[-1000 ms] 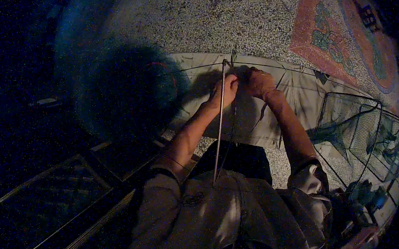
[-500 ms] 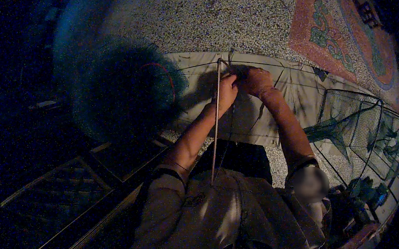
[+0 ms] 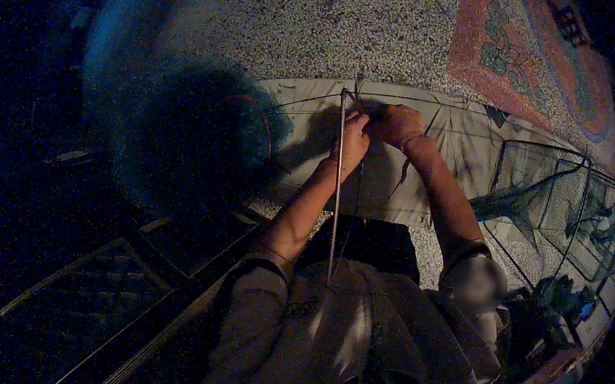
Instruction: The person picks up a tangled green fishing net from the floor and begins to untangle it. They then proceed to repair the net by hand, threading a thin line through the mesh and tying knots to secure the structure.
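A pale strip of creased sheet [image 3: 447,176], crossed by thin dark lines, lies in front of me. A slender, long metal rod [image 3: 338,183] runs from near my lap to a joint at the sheet's far side. My left hand [image 3: 352,140] is beside the rod's upper part, fingers closed. Just right of it, my right hand [image 3: 399,127] is curled closed, knuckles up. The two hands nearly meet over a small dark knot or cord end; what exactly they grip is hidden by fingers and shadow.
A dark green netting bundle [image 3: 206,149] with a red ring is at left. A netted wire frame [image 3: 547,198] stands at right. Speckled floor [image 3: 298,31] with painted red panels [image 3: 464,48] lies beyond. Dark framed panels [image 3: 184,249] are at lower left.
My left hand has shifted slightly, its fingertips now more bunched beside my right hand. The rod's top swung a little left, then back right. Otherwise little has moved.
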The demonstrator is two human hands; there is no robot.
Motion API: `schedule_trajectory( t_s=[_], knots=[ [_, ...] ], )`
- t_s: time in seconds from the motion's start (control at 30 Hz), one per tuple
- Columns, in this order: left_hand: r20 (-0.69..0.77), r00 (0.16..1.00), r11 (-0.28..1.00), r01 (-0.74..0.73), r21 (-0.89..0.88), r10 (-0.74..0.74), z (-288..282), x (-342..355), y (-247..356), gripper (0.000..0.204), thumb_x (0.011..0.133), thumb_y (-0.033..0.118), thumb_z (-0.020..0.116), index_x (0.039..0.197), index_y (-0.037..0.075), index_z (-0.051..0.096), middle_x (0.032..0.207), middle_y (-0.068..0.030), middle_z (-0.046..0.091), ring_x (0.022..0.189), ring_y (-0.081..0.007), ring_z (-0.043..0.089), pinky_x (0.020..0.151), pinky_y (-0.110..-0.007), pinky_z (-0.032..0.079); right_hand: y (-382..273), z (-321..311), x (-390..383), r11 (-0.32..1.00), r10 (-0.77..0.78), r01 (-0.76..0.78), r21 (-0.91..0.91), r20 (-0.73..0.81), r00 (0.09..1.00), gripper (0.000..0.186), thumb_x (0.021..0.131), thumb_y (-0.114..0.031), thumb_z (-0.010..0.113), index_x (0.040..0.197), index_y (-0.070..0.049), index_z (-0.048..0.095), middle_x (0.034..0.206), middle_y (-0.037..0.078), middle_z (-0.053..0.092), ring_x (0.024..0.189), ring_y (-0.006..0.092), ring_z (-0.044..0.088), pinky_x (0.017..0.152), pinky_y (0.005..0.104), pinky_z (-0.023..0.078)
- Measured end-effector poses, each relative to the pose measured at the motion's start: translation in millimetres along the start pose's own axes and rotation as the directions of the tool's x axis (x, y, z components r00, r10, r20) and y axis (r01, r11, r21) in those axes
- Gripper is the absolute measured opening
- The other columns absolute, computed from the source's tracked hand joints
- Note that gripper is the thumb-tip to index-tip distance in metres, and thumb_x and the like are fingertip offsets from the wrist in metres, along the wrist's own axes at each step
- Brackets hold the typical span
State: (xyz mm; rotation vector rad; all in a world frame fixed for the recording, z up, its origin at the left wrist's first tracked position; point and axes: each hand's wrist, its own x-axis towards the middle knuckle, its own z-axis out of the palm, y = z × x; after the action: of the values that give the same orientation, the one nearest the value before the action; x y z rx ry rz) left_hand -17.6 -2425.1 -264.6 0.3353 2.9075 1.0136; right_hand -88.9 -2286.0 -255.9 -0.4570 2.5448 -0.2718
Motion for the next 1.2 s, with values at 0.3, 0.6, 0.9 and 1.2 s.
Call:
schedule_trajectory(
  t_s=[0.3, 0.6, 0.9, 1.2],
  knots=[
    [-0.027, 1.000, 0.998, -0.011, -0.056, 0.009, -18.4, 8.5, 17.6, 0.022, 0.069, 0.000, 0.049, 0.091, 0.000, 0.050, 0.089, -0.0150, 0.051, 0.085, -0.0304, 0.050, 0.073, -0.036, 0.042, -1.1, -11.7, -8.9, 0.990, 0.014, -0.020, 0.139, 0.045, 0.999, 0.041, 0.069, -0.047, 0.054, 0.091, -0.013, 0.062, 0.087, 0.013, 0.061, 0.083, 0.0303, 0.058, 0.073, 0.0381, 0.046],
    [-0.055, 0.998, 0.998, 0.026, -0.065, -0.030, -8.0, 6.3, 12.8, 0.022, 0.069, 0.003, 0.054, 0.091, -0.001, 0.052, 0.087, -0.0155, 0.051, 0.083, -0.0308, 0.051, 0.071, -0.036, 0.043, 10.8, -14.8, -3.0, 0.980, -0.168, 0.156, 0.120, 0.094, 0.981, 0.040, 0.070, -0.044, 0.051, 0.087, -0.009, 0.061, 0.090, 0.014, 0.060, 0.085, 0.0304, 0.057, 0.073, 0.0393, 0.046],
    [-0.264, 0.964, 0.999, 0.027, -0.034, -0.035, 9.7, 1.4, 13.0, 0.028, 0.069, 0.003, 0.055, 0.096, -0.002, 0.052, 0.089, -0.0157, 0.054, 0.083, -0.0307, 0.053, 0.072, -0.034, 0.044, 11.7, -12.5, -3.5, 0.952, -0.273, 0.257, 0.168, 0.078, 0.959, 0.042, 0.075, -0.042, 0.044, 0.093, -0.008, 0.059, 0.092, 0.015, 0.059, 0.086, 0.0317, 0.056, 0.073, 0.0397, 0.046],
    [-0.457, 0.477, 0.576, 0.133, -0.807, -0.750, -57.3, -16.4, -30.5, 0.012, 0.080, 0.008, 0.045, 0.091, 0.005, 0.041, 0.086, -0.0076, 0.052, 0.077, -0.0160, 0.048, 0.066, -0.027, 0.039, 33.7, 29.0, 16.2, 0.939, -0.158, 0.179, 0.294, -0.095, 0.983, 0.036, 0.079, -0.035, 0.045, 0.097, -0.006, 0.055, 0.092, 0.017, 0.058, 0.086, 0.0350, 0.055, 0.074, 0.0394, 0.044]
  ],
)
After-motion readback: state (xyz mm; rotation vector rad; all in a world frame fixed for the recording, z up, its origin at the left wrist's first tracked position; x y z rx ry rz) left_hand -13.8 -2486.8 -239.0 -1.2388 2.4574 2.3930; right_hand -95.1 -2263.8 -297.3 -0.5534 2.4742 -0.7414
